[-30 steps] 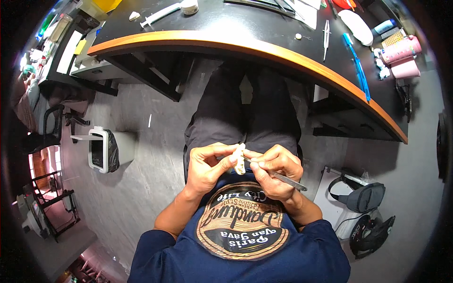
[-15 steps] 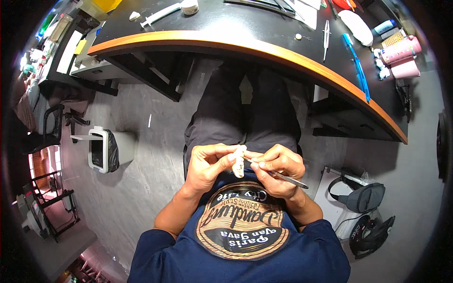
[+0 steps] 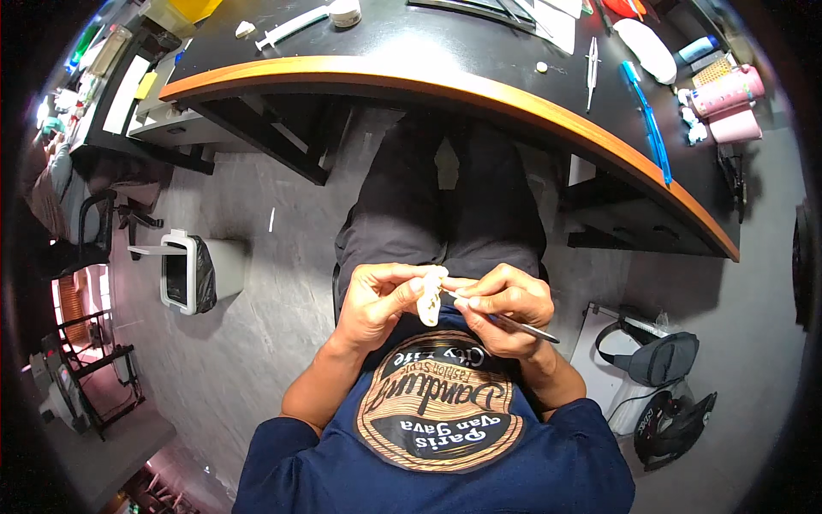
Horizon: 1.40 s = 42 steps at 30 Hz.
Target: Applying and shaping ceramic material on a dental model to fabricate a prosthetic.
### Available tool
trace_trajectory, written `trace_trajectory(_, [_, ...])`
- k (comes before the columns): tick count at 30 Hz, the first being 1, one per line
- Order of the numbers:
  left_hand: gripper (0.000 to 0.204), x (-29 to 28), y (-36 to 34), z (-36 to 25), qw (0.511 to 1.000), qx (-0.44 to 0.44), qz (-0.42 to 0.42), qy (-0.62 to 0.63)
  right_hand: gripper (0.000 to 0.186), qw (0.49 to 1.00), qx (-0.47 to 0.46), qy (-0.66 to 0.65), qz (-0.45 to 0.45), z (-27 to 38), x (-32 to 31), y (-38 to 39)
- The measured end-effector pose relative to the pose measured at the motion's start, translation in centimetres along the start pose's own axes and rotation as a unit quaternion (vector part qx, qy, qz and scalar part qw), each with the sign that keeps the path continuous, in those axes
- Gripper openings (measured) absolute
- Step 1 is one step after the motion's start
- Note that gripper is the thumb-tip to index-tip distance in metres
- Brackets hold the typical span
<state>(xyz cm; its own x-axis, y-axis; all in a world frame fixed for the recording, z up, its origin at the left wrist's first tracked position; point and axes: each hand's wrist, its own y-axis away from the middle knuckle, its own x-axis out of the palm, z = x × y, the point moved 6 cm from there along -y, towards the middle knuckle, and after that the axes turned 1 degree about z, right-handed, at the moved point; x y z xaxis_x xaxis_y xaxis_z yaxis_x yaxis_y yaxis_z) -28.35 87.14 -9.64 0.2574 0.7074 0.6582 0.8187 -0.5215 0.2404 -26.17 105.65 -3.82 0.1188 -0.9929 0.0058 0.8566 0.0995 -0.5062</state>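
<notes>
- Hard to make out: I cannot tell what the small white piece (image 3: 429, 295) is made of or its exact form; the fingers cover its left edge. The working tip of the thin metal tool (image 3: 505, 321) is lost where it meets the piece.
- Left hand (image 3: 377, 300): fingers curled closed around the white piece, gripping it upright over the lap.
- Right hand (image 3: 501, 308): closed in a pen-like grip on the thin metal tool, whose tip sits against the right side of the white piece and whose handle sticks out to the right, past the hand.
- White piece: pale, off-white, elongated, slightly irregular outline; held between both hands, just above the navy shirt's round print.
- Bench (image 3: 479, 86): black top, orange curved edge, well beyond the white piece; it carries a syringe (image 3: 291, 26), a blue toothbrush (image 3: 646, 120), tweezers (image 3: 591, 68) and pink cylinders (image 3: 728, 103).
- Floor: grey. A white bin (image 3: 184, 270) stands well left of the white piece; a dark bag (image 3: 659, 355) lies right of it.
</notes>
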Motion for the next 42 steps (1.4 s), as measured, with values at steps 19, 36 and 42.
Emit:
trace_trajectory(19, [0.037, -0.7, -0.3, 1.0, 0.998, -0.033, -0.008, 0.058, 0.02, 0.998, -0.018, 0.047, -0.034, 0.2, 0.3, -0.5])
trace_trajectory(36, [0.041, -1.0, -0.3, 2.4, 0.979, -0.096, 0.049, 0.171, 0.016, 0.987, -0.064, 0.136, 0.059, 1.5, -0.1, -1.4])
trace_trajectory(42, [0.042, -0.9, -0.1, 2.7, 0.97, -0.118, 0.061, 0.205, 0.014, 0.984, -0.062, 0.141, 0.089, 2.0, -0.3, -2.1])
